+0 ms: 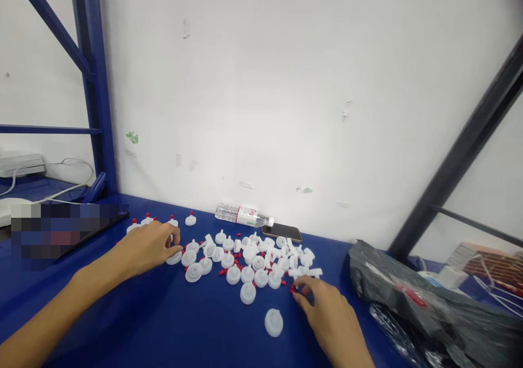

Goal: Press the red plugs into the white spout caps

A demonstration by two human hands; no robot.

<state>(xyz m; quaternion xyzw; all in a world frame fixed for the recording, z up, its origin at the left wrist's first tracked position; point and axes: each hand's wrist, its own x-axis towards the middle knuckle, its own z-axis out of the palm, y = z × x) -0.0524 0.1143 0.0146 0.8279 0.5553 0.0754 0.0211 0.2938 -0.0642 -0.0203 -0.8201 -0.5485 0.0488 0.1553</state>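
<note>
My left hand point(153, 248) is closed over a white plastic nozzle cap point(175, 258) at the left of the pile, its thumb and forefinger at the cap's top. My right hand point(330, 308) is on the right side, thumb and forefinger pinched at a small red cap point(293, 288). Between the hands spreads a pile of white nozzle caps point(247, 274), some upright and some tipped over, with small red caps point(223, 272) among them. One white nozzle cap point(273, 323) lies apart, nearer to me. Behind my left hand stand several white nozzle caps with red tips point(190, 219).
A clear water bottle point(245, 215) lies by the wall, beside a dark phone point(281, 232). Grey plastic bags point(408, 297) lie at the right, and a dark flat device point(92, 234) is at the left. Blue frame posts point(96, 85) rise at the left edge of the blue table point(163, 324).
</note>
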